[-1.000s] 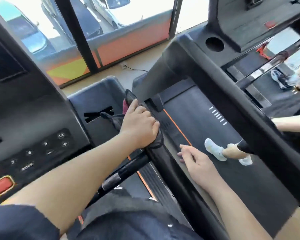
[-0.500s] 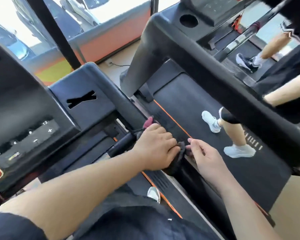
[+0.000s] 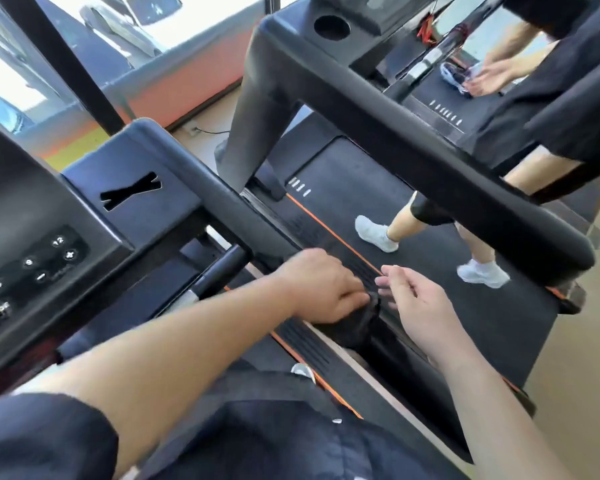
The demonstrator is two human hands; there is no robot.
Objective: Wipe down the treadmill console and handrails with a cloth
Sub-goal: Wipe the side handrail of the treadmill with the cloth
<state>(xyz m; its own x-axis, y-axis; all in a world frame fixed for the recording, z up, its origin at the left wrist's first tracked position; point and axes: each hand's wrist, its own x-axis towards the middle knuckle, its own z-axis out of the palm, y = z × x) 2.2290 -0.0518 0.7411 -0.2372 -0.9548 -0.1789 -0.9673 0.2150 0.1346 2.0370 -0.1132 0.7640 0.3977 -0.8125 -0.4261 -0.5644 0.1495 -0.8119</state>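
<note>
My left hand (image 3: pixel 321 289) presses a dark cloth (image 3: pixel 361 323) onto the black right handrail (image 3: pixel 222 206) of my treadmill, near the rail's near end. The cloth bunches under my fingers and hangs over the rail. My right hand (image 3: pixel 414 306) hovers just right of the cloth with fingers spread, its fingertips almost touching the fabric. The console (image 3: pixel 32 265) with its white-marked buttons sits at the left. A short chrome-tipped grip bar (image 3: pixel 215 275) sticks out below the console.
A second treadmill (image 3: pixel 413 271) stands close on the right, with a person in white shoes (image 3: pixel 376 233) on its belt. Its thick handrail (image 3: pixel 430 157) crosses above my hands. Another person's hands show at the top right. Windows and parked cars lie ahead.
My left hand has slid the cloth back along the handrail toward me. My right hand came in from the side and now hovers beside the cloth. The view has tilted down.
</note>
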